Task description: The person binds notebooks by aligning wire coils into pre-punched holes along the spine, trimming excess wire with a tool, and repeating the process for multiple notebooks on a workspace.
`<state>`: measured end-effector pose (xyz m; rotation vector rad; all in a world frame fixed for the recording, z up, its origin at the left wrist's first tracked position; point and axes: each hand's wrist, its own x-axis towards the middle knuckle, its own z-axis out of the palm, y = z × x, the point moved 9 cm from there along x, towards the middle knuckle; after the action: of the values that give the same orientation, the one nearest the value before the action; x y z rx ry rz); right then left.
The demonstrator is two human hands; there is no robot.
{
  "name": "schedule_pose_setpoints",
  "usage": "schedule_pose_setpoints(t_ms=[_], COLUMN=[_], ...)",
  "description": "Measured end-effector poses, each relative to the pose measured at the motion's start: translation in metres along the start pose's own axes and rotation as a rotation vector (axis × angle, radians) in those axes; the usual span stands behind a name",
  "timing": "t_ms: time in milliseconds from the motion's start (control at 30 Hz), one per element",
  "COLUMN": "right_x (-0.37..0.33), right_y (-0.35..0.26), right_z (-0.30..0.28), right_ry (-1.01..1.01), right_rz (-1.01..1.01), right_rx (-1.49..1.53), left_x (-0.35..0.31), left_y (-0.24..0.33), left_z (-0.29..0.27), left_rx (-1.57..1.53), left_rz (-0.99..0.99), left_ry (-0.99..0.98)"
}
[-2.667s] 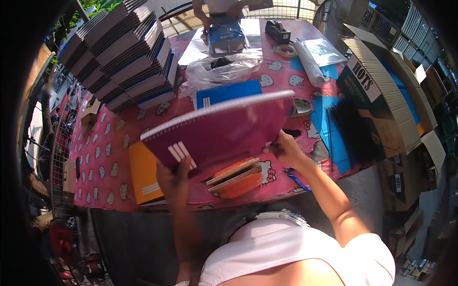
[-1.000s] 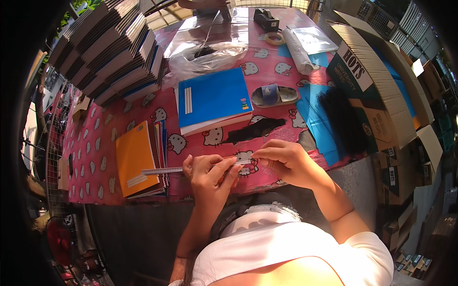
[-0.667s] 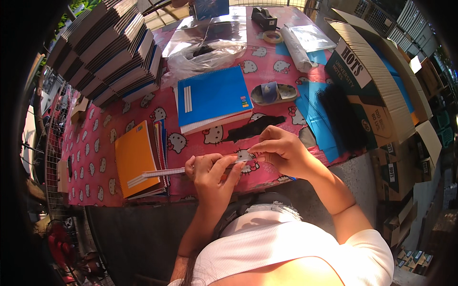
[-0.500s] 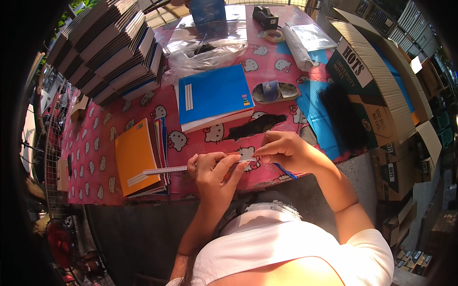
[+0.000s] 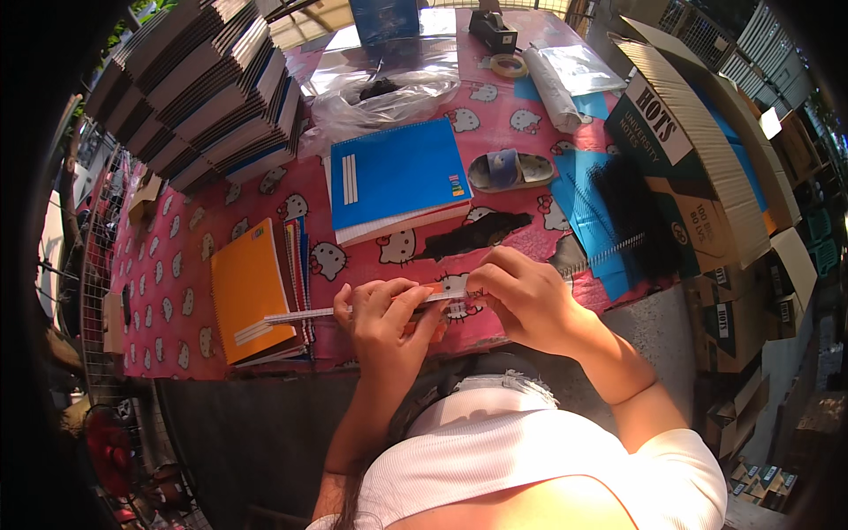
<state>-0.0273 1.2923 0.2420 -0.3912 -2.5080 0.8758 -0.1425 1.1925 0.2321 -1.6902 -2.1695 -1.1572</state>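
Note:
My left hand (image 5: 384, 322) is closed around a notebook (image 5: 305, 314) turned edge-on, its white page edges showing as a narrow strip; a bit of orange cover shows below the fingers. At the notebook's right end my right hand (image 5: 534, 296) is closed, thumb and fingertips pinched together. A dark spiral binding coil (image 5: 609, 252) sticks out past the right hand's far side, toward a pile of black coils (image 5: 632, 212). Where the coil meets the notebook is hidden by my fingers. An orange notebook (image 5: 252, 287) lies left of my left hand, on other notebooks.
A blue notebook (image 5: 397, 177) tops a stack beyond my hands on the pink patterned tablecloth (image 5: 177, 300). Tall notebook stacks (image 5: 194, 97) stand far left. A slipper (image 5: 511, 170), tape dispenser (image 5: 493, 32), tape roll (image 5: 508, 65) and cardboard box (image 5: 680, 150) are toward the right.
The right hand has shifted slightly toward the right and its fingers have curled downward. A coil now shows beyond it, and the narrow blue piece below that hand is out of sight.

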Motion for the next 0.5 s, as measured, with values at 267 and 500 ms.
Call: schedule_pose_setpoints(t_ms=[267,500], right_x=[-0.001,0.063], right_y=[0.009,0.261], right_z=[0.011,-0.021], right_ry=[-0.067,-0.063], right_rz=[-0.023,0.465], right_rx=[-0.067,-0.428], left_x=[-0.003,-0.011], left_y=[0.002,0.006], left_z=[-0.002,-0.007], left_rx=[-0.008,-0.039], left_rz=[-0.016,-0.015], left_ry=[0.011,0.018])
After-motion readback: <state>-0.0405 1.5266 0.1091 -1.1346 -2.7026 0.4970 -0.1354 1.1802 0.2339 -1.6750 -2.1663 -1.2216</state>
